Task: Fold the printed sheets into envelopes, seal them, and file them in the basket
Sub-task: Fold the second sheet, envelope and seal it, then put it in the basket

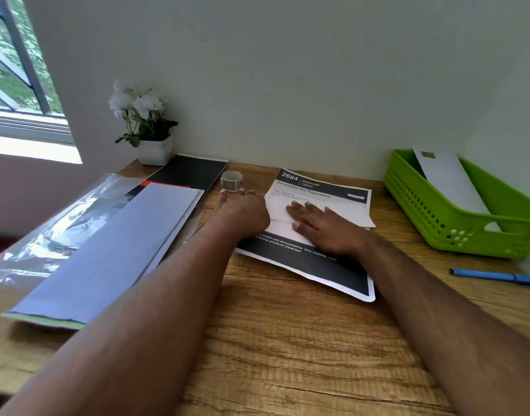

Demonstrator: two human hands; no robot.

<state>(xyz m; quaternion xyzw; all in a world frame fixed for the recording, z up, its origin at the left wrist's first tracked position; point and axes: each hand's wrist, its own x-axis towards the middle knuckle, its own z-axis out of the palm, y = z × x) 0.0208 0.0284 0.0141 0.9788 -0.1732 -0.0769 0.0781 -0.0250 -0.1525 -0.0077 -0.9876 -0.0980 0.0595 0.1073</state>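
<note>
Two hands work near the far edge of the tabletop [287, 340]. Our right hand [320, 223] presses flat, fingers spread, on the printed sheet [317, 265]. Our left hand [242, 211] rests at the sheet's left side, beside a tape roll [231, 181]; its fingers we cannot tell. The green basket [456, 217] stands at the far right corner with one envelope [450, 178] inside.

Both forearms reach forward, the right hand [320, 225] lying flat with fingers spread, the left hand [242, 210] palm down
</note>
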